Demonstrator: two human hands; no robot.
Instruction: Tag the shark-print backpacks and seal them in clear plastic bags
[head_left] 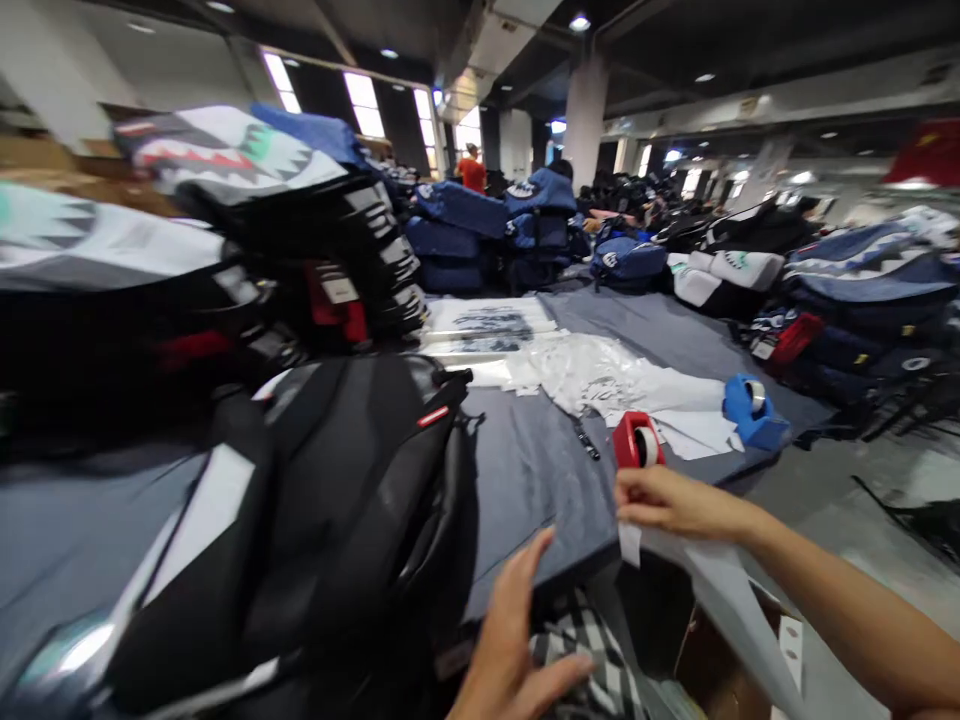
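Observation:
My left hand (514,635) is raised at the lower middle, fingers apart and holding nothing. To its left lies a black backpack (337,510), straps up, with a small red-and-white label and light side panels. My right hand (679,503), fingers pinched, grips a thin whitish sheet (739,610). A short end pokes out under the fingers and the rest trails below the wrist; whether it is paper or plastic I cannot tell. Just beyond that hand stands a red tape dispenser (636,440). A black marker-like stick (587,440) lies left of the dispenser.
A blue tape dispenser (754,412) stands near the grey-covered table's (525,470) right edge. White sheets and clear bags (592,375) lie mid-table. Stacked backpacks (300,220) rise at left, blue ones (457,225) behind. Below the edge is an open cardboard box (709,650).

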